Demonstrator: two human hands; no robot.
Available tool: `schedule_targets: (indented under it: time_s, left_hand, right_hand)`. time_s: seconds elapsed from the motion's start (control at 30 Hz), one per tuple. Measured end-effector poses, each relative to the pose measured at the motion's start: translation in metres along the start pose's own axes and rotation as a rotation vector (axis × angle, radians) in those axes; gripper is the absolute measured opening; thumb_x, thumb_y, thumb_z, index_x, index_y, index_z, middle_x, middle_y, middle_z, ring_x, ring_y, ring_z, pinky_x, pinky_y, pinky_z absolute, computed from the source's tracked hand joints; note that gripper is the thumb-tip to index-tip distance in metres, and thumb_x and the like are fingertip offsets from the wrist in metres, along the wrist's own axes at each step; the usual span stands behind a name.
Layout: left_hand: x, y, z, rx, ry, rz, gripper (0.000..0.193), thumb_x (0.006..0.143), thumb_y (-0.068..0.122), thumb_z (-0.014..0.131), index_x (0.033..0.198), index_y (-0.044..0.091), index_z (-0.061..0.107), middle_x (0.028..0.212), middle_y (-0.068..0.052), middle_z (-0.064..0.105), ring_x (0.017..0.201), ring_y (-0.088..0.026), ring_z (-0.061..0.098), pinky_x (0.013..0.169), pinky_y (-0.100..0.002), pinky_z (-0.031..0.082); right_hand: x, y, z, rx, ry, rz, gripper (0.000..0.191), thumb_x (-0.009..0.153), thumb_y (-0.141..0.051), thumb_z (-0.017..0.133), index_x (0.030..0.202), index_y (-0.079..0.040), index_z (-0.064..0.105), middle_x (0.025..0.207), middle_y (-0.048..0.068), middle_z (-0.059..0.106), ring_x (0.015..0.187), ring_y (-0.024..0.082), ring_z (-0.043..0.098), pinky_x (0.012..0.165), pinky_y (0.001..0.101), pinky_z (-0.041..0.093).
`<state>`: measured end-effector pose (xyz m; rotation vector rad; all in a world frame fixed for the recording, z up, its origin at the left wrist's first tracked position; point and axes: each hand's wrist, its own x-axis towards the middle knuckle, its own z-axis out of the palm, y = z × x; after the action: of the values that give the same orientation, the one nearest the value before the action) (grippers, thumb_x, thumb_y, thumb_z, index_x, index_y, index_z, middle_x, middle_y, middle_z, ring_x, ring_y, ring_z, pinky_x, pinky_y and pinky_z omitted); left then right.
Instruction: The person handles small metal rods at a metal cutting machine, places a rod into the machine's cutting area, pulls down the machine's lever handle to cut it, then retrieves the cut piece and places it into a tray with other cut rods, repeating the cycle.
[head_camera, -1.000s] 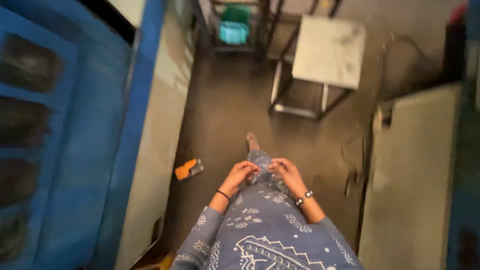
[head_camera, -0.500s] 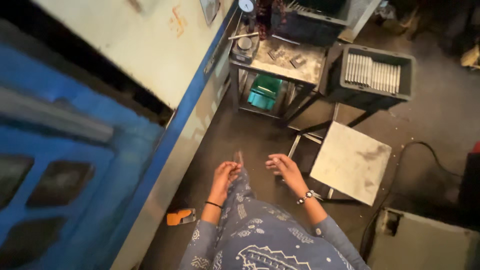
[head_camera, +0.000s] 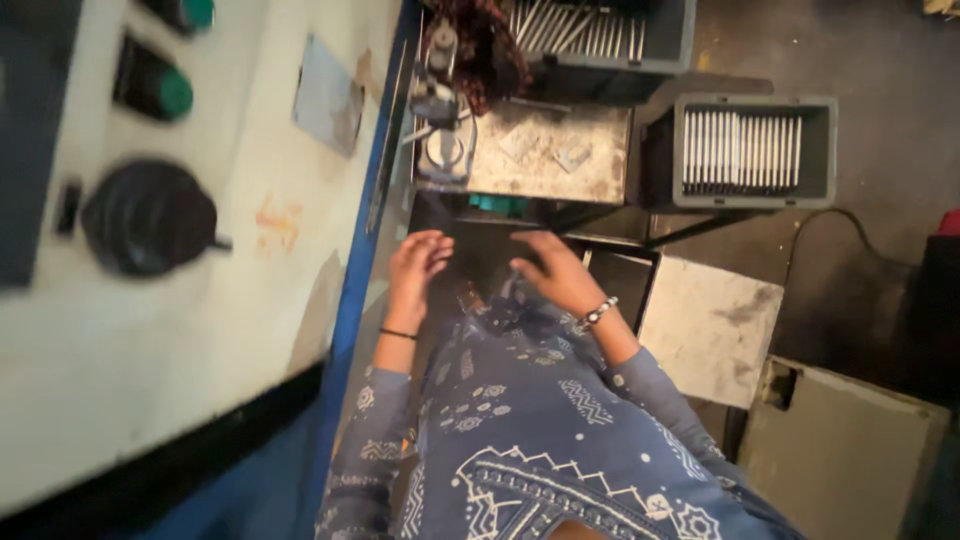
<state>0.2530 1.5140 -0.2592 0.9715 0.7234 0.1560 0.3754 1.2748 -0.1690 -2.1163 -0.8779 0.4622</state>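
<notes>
Both hands are seen from above, held out in front of the body over the dark floor, and nothing is held in either of them. The left hand (head_camera: 418, 262) is raised near the blue edge of a large cream machine panel (head_camera: 250, 300), with its fingers loosely curled and a little apart; a thin dark band is worn on its wrist. The right hand (head_camera: 552, 272) is stretched forward with the fingers spread and slightly blurred, and a beaded bracelet (head_camera: 597, 313) is worn on its wrist. The two hands are near each other but are not touching. Just beyond them a small metal work table (head_camera: 560, 165) is placed, worn and grey, and a few flat metal pieces (head_camera: 545, 148) are lying on its top. At the left end of this table a small press-like tool (head_camera: 442, 120) with a round base is standing, close to the machine panel. To the right of the table a grey plastic crate (head_camera: 755, 150) is set, filled with thin metal strips standing in rows, and a second similar crate (head_camera: 600, 40) is seen behind the table. Below the right hand a square stool (head_camera: 710, 325) with a pale worn top is placed. On the machine panel a black round knob (head_camera: 150, 215) and green buttons (head_camera: 175, 92) are seen. The blue patterned garment (head_camera: 540, 440) of the person fills the lower part of the view.
</notes>
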Motion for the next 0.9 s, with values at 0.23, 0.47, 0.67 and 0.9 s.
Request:
schedule_targets:
  time_s: [0.23,0.47,0.67,0.9]
  left_hand:
    - [0.029,-0.005,-0.023,0.027,0.274,0.023,0.021,0.100,0.019,0.063,0.115,0.005,0.069,0.102,-0.009,0.076,0.088,-0.014,0.070,0.075,-0.027,0.053]
    - [0.021,-0.054,0.034,-0.344,0.656,0.036,0.020,0.096,0.016,0.065,0.113,0.006,0.067,0.102,-0.007,0.075,0.087,-0.014,0.072,0.076,-0.026,0.057]
    - [0.009,-0.040,0.073,-0.324,0.794,-0.015,0.019,0.098,0.018,0.067,0.113,0.007,0.067,0.100,-0.007,0.074,0.086,-0.015,0.071,0.074,-0.026,0.055]
    - [-0.003,-0.042,0.070,-0.355,0.932,0.069,0.018,0.098,0.018,0.067,0.113,0.008,0.066,0.103,-0.008,0.073,0.090,-0.016,0.071,0.077,-0.027,0.055]
  right_hand:
    - [0.112,0.057,-0.065,0.187,0.081,0.093,0.031,0.097,-0.018,0.069,0.126,-0.006,0.067,0.124,0.014,0.071,0.107,0.025,0.072,0.086,0.0332,0.057]
    - [0.264,0.169,-0.139,-0.081,0.190,0.058,0.019,0.102,-0.014,0.069,0.120,-0.011,0.071,0.115,0.011,0.072,0.094,0.025,0.073,0.078,0.0355,0.059]
    - [0.365,0.237,-0.164,-0.799,-0.090,-0.131,0.033,0.091,-0.008,0.058,0.121,-0.012,0.071,0.122,0.016,0.067,0.115,0.036,0.061,0.088,0.0543,0.048]
    - [0.369,0.247,-0.151,-0.946,-0.048,-0.206,0.039,0.096,-0.012,0.059,0.135,-0.016,0.063,0.128,0.022,0.061,0.111,0.038,0.060,0.088,0.0530,0.049]
